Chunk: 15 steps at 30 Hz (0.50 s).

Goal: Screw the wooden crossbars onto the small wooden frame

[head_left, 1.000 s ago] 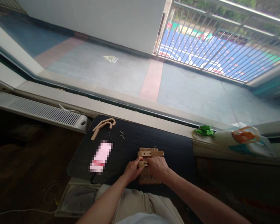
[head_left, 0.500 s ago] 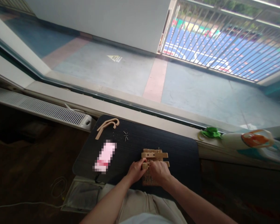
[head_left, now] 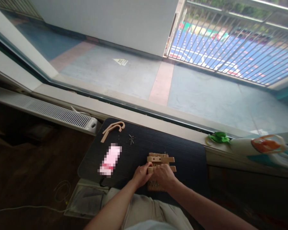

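Note:
On the dark table, a rough brown block [head_left: 155,186] lies in front of me. Across it run two pale wooden bars side by side; the far wooden bar [head_left: 158,159] shows two dark holes. My left hand [head_left: 141,175] is closed on the left end of the near wooden bar [head_left: 150,170], thumb on top. Over the middle of that same bar, my right hand [head_left: 165,176] is curled with its fingers pressed down. Whatever it holds, if anything, is hidden beneath the knuckles. The near bar's right end [head_left: 173,168] sticks out past that hand.
Hook-shaped wooden pieces [head_left: 113,128] and several small metal pins or screws [head_left: 131,139] lie at the table's far left. A blurred-out pink item [head_left: 111,159] is nearer. Beyond the table [head_left: 189,159] are a window sill, a radiator [head_left: 69,118], and a green cloth [head_left: 219,137].
The whole view has shifted slightly, moving everything a little to the right in the picture. Both hands stay at the near wooden bar, with the right hand's knuckles turned slightly.

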Tool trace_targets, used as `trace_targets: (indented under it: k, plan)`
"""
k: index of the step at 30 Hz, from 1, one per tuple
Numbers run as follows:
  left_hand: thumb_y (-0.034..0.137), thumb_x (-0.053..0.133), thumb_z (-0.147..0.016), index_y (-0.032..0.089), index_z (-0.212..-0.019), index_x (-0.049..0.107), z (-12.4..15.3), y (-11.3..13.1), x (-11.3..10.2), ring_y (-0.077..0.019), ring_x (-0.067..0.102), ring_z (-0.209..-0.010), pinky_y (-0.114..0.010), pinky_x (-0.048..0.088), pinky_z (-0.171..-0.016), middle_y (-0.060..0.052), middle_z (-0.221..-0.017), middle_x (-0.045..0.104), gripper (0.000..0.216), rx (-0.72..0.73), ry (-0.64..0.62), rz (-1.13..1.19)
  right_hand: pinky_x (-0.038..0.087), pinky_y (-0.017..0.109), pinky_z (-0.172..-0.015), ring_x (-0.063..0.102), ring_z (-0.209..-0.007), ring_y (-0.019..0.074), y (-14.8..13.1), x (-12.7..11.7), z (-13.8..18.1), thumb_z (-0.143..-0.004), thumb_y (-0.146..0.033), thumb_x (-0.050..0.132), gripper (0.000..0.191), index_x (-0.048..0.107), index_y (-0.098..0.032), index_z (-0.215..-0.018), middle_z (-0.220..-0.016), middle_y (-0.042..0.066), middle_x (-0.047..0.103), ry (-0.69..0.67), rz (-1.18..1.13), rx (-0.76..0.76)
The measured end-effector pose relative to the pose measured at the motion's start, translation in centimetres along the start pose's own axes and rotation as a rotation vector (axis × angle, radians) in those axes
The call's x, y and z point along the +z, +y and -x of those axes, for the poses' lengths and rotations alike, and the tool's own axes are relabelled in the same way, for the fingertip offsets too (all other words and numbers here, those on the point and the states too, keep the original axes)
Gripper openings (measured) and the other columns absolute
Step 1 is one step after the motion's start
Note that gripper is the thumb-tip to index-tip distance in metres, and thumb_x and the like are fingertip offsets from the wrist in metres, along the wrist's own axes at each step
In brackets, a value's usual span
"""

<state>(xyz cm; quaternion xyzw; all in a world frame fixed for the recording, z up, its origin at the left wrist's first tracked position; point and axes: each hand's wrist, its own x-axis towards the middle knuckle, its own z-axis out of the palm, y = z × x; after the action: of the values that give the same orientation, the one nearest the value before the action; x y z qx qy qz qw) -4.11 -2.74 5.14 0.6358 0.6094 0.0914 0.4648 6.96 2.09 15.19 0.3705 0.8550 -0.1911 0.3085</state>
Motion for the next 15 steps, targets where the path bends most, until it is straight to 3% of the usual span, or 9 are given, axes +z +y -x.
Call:
trace_targets:
  k: [3,6,15]
  plan:
    - [0.022,0.049,-0.074,0.027,-0.1,0.048,0.0,-0.1,0.1,-0.0148,0.06,-0.086,-0.021,0.038,-0.073,0.003,-0.093,0.065,0.026,-0.002,0.001,0.0,0.043,0.031,-0.06,0.062,-0.073,0.0226,-0.3,0.7,-0.5,-0.075,-0.003,0.044,0.023,0.066,-0.009,-0.079,-0.08,0.014,0.067,-0.002,0.055,-0.097]
    - [0.022,0.048,-0.075,0.027,-0.1,0.048,-0.1,-0.2,0.2,-0.0147,0.06,-0.086,-0.022,0.038,-0.074,0.003,-0.092,0.065,0.026,0.014,0.012,0.003,0.043,0.03,-0.06,0.062,-0.074,0.0224,-0.1,1.0,-0.4,-0.076,-0.003,0.042,0.025,0.066,-0.009,-0.08,-0.08,0.013,0.067,0.017,0.022,-0.075]
    - [0.029,0.05,-0.075,0.027,-0.097,0.047,-0.2,-0.4,0.4,-0.0141,0.06,-0.083,-0.021,0.038,-0.068,0.004,-0.089,0.065,0.022,0.03,0.031,0.011,0.043,0.029,-0.066,0.063,-0.078,0.0209,1.9,2.5,0.6,-0.082,-0.027,0.04,0.026,0.063,-0.018,-0.08,-0.081,0.009,0.067,0.152,-0.287,0.436]
